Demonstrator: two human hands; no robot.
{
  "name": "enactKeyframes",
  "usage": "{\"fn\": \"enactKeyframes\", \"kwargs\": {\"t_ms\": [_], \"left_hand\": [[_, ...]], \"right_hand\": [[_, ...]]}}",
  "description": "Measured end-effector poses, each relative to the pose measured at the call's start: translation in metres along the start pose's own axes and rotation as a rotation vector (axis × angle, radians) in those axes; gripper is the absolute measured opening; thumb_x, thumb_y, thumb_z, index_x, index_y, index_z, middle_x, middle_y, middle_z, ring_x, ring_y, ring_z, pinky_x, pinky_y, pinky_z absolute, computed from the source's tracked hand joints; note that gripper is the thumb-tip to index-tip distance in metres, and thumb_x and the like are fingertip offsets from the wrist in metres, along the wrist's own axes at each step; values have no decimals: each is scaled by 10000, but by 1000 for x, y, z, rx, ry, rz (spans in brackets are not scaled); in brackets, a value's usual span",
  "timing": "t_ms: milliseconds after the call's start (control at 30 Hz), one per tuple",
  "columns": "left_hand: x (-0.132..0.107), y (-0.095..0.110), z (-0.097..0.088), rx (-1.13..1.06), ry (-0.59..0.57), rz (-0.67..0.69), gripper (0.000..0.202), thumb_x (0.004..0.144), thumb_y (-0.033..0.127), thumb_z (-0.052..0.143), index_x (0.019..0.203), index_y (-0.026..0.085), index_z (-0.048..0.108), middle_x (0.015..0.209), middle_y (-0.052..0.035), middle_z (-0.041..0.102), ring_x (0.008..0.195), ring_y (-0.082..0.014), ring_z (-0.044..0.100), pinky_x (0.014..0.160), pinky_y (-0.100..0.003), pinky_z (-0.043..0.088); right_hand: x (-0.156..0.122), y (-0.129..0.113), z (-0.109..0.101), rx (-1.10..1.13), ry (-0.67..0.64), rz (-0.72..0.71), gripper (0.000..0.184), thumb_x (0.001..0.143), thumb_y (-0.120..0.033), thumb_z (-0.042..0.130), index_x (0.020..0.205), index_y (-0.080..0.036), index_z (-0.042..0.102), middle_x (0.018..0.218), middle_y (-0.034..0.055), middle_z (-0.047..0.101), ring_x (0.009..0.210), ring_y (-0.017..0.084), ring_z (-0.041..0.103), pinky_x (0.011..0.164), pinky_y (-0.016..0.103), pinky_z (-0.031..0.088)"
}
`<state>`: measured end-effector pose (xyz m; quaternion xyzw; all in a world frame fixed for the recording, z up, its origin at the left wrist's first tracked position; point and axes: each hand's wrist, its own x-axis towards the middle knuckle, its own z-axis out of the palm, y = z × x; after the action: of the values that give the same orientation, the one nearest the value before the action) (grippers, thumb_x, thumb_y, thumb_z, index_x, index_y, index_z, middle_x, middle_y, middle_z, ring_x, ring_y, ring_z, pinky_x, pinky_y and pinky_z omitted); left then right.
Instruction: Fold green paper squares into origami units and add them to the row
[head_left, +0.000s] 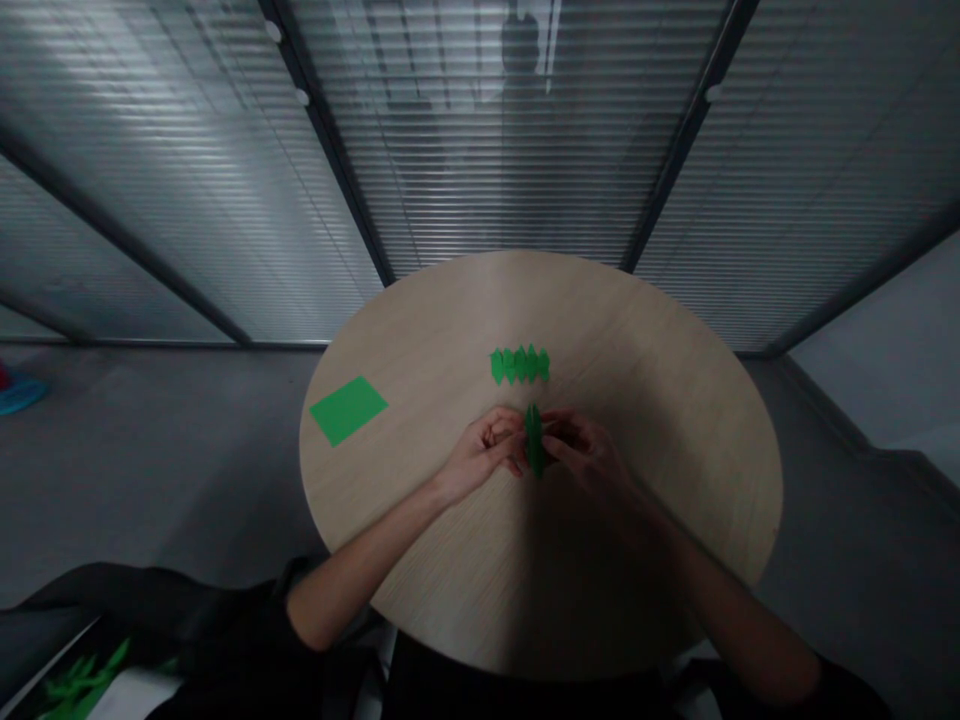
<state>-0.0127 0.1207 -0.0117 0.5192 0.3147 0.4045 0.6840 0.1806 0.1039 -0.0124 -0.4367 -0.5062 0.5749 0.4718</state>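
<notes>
Between my two hands stands a narrow piece of folded green paper (534, 441), seen nearly edge-on above the table. My left hand (493, 445) pinches it from the left, thumb and fingers closed at its side. From the right, my right hand (579, 445) grips the same piece, its fingers partly in shadow. Just beyond the hands lies a row of several folded green paper shapes (520, 365) with pointed ends, set side by side. A flat green paper sheet (349, 410) rests near the table's left edge.
The round wooden table (450, 310) carries all this. Behind it rise glass panels with blinds (510, 200) and dark frames. At the lower left, green paper pieces (86, 685) show beside something white. A blue round object (21, 394) is on the floor far left.
</notes>
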Motion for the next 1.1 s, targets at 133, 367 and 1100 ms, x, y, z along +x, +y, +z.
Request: {"fn": "enactKeyframes", "kwargs": {"t_ms": [133,367,1100], "left_hand": [[0,2,1,21,12,19,364,866,425,757,1004,148,566,735,1,671,569,-108,665,528,-201,550],[0,-1,4,59,59,62,395,878,463,735,1027,161,529,713,18,640,551,-104,649,511,-196,539],[-9,1,15,237,119,171,224,931,347,665,930,125,634,690,0,612,552,-101,634,527,-197,539]], "right_hand": [[0,0,1,3,-2,35,306,787,-410,760,1006,-212,679,883,53,733,756,190,704,680,344,606],[-1,-3,1,-16,-44,53,284,819,-436,735,968,-196,711,882,53,745,753,184,707,692,338,605],[-8,-6,10,-142,154,-182,245,832,-433,726,924,-229,628,776,12,684,671,156,678,600,274,579]]}}
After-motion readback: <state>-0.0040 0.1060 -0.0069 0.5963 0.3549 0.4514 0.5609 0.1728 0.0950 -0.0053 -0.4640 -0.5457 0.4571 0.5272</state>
